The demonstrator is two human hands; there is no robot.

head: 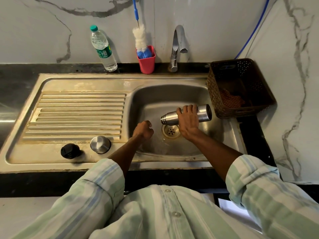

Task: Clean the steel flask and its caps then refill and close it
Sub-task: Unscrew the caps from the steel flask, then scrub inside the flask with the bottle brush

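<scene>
Illumination is moderate and even, soft and mostly from above; no hard-edged shadows are recorded. The white marble-veined wall [51, 31] reads as muted grey. Soft highlights sit on the curved chrome tap [177, 45], the round steel cap [100, 144] on the drainboard and the cylindrical steel flask [187, 114]. A dull sheen covers the stainless steel sink basin [151, 104]. A soft shadow lies beside the black round cap [70, 151]. The black counter strip [43, 183] at the near edge is underexposed. Wide-angle distortion bows the counter lines and stretches the striped pale green shirt sleeves [96, 195] at the lower corners. The closed left hand [143, 131] shows slight blur; overall detail is soft.
</scene>
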